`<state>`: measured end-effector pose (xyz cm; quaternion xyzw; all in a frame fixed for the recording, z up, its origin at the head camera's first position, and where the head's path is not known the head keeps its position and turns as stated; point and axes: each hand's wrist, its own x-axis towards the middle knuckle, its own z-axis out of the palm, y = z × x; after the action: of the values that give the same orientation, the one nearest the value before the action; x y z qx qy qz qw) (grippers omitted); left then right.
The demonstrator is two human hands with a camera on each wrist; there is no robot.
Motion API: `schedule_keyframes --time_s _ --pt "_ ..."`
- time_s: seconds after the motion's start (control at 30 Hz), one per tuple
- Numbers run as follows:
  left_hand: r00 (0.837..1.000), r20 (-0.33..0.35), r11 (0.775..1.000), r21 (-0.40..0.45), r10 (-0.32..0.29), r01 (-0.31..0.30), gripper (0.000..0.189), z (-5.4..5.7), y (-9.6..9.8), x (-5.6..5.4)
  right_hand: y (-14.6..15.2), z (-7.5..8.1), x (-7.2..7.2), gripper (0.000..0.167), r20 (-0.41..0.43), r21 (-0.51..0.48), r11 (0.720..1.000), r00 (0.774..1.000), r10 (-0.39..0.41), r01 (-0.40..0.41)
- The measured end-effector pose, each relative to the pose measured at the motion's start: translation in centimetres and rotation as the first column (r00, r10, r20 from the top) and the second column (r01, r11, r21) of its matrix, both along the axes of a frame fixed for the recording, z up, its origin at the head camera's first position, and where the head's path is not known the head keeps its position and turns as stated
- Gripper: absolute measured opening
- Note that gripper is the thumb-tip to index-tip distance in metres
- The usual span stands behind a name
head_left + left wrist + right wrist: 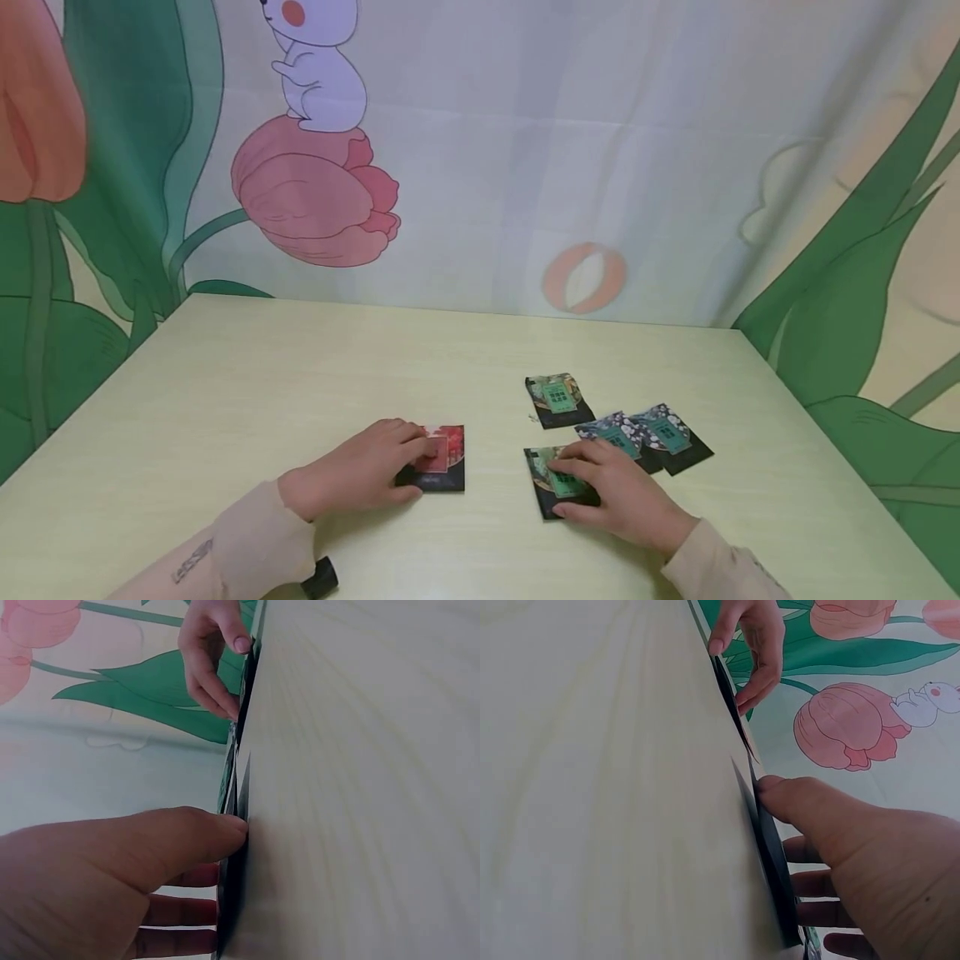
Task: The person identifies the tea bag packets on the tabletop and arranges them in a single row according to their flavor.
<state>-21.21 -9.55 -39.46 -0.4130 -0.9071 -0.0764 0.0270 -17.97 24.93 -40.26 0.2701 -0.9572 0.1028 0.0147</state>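
- red packet [453, 457], landmark: on the table [337, 358], sides nearly square to it, dark band toward the person; long axis uncertain, part hidden.
- left hand [363, 467]: at the red packet's left side; thumb at near edge, fingers clamped on the packet.
- near green packet [568, 485]: right of the red packet, slightly turned, dark band toward the person; one edge seems raised; long axis probably near-to-far.
- right hand [622, 500]: right of the red packet; thumb and fingers clamped on the near green packet.
- far green packet [558, 400]: beyond and right of the red packet, similarly turned.
- left blue packet [618, 433], right blue packet [670, 435]: farther right of the red packet, meeting or overlapping.
- handling, advised: light edge grip, packets level, printed faces up, no creasing.
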Motion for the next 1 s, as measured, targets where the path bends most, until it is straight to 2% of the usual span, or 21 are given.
schedule_keyframes --time_s 0.23,0.53,0.8,1.0 --pt "0.999 0.024 0.999 0.007 0.036 -0.036 0.045 -0.1 -0.2 0.3 -0.4 0.0 0.1 0.054 0.008 -0.003 1.0 1.0 -0.007 0.007" --pt "0.998 0.052 0.999 0.014 0.042 -0.043 0.048 -0.1 0.0 0.2 -0.8 0.0 0.1 0.054 -0.028 0.021 0.999 0.999 -0.029 0.03" --pt "0.999 0.034 0.999 0.01 0.039 -0.039 0.043 -0.2 -0.1 0.1 -1.6 0.0 0.0 0.052 -0.072 0.035 0.999 0.997 -0.037 0.04" --pt "0.997 0.055 0.999 0.0 0.049 -0.049 0.044 0.0 -0.1 0.2 -2.2 0.0 -0.2 0.052 -0.082 0.041 0.999 0.996 -0.031 0.034"
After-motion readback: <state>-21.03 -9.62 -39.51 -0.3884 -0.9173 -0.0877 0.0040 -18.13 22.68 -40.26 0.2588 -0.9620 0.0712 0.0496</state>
